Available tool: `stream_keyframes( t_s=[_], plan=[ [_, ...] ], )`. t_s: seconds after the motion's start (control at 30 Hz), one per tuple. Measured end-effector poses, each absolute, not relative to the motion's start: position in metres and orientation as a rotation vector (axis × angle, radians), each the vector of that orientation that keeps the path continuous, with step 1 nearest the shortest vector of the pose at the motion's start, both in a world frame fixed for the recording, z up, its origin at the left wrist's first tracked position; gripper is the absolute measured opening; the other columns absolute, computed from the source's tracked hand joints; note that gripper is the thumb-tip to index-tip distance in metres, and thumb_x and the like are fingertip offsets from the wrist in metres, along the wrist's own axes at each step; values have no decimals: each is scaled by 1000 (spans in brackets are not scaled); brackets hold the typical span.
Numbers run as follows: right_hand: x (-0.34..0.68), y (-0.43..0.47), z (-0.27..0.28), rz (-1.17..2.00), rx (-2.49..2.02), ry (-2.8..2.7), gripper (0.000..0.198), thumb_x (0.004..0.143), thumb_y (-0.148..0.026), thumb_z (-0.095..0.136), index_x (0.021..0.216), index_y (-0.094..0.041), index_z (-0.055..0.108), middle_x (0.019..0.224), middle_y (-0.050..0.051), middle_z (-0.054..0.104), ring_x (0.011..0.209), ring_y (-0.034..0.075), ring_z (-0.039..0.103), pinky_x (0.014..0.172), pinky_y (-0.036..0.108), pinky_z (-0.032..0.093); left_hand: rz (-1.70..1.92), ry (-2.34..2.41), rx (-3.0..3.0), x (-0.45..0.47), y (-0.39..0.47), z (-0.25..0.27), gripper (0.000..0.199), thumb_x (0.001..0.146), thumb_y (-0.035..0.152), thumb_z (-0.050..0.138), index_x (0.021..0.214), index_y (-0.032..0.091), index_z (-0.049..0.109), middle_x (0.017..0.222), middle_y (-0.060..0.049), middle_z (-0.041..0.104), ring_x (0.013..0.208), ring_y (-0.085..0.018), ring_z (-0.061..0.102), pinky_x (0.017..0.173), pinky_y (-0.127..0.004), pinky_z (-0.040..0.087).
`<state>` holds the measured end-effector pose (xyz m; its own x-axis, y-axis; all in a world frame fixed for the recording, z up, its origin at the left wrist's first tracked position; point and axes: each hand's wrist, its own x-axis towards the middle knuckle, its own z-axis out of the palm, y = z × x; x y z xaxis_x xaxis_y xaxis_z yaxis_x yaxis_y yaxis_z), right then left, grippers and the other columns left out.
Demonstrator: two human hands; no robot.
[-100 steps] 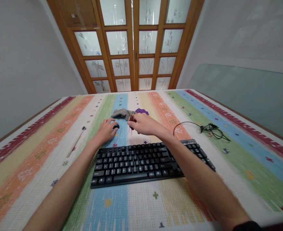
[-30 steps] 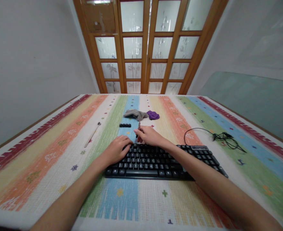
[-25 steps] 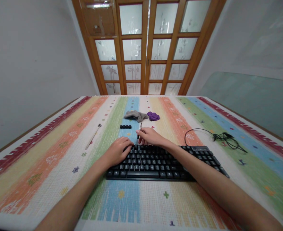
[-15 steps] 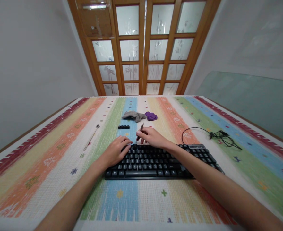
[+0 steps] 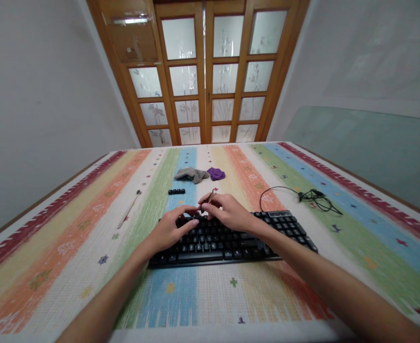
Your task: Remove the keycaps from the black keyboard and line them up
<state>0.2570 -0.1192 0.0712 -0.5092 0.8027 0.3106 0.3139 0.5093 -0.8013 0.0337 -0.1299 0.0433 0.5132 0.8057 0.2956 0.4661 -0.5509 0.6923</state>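
Head view: right hand (image 5: 231, 212) holds slender tool (image 5: 212, 195) over blocky-keyed keyboard (image 5: 210, 246).

Part of the keyboard (image 5: 215, 245) out of sight behind the right hand (image 5: 231, 212) and forearm (image 5: 303, 262)

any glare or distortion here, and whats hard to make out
Head view: bright glare on the brown panel, upper left of the doors, which splay wider toward the top; same head view: legends on the keyboard are too small to read, and the slim tool in the right hand is indistinct.
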Motion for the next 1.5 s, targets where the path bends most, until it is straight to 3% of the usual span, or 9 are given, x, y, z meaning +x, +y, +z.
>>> stream_keyframes(
  t_s=[0.43, 0.87, 1.5],
  plan=[
    [264, -133, 80, 889, -848, -2052, 18, 93, -23, 54, 88, -13, 67, 100, 9, 70, 72, 13, 64, 68, 26, 49, 883, 875, 1769, 41, -127, 43, 35, 76, 38, 77, 103, 18, 65, 100, -7, 73, 94, -21, 69, 91, -39, 55],
    [267, -139, 61, 681, -912, -1987, 15, 94, -22, 54, 97, -14, 66, 95, 9, 71, 76, 16, 64, 72, 30, 48, 1024, 1064, 2282, 45, -130, 42, 9, 86, 27, 67, 87, 20, 72, 84, -2, 74, 79, -18, 68, 77, -31, 53],
    [277, -150, 48, 709, -1010, -1783, 22, 93, -24, 51, 106, -15, 67, 95, 7, 72, 68, 15, 63, 71, 30, 50, 1255, 998, 2376, 61, -123, 41, 4, 88, 20, 62, 85, 20, 65, 85, -3, 67, 80, -17, 63, 74, -30, 52]
  ],
)
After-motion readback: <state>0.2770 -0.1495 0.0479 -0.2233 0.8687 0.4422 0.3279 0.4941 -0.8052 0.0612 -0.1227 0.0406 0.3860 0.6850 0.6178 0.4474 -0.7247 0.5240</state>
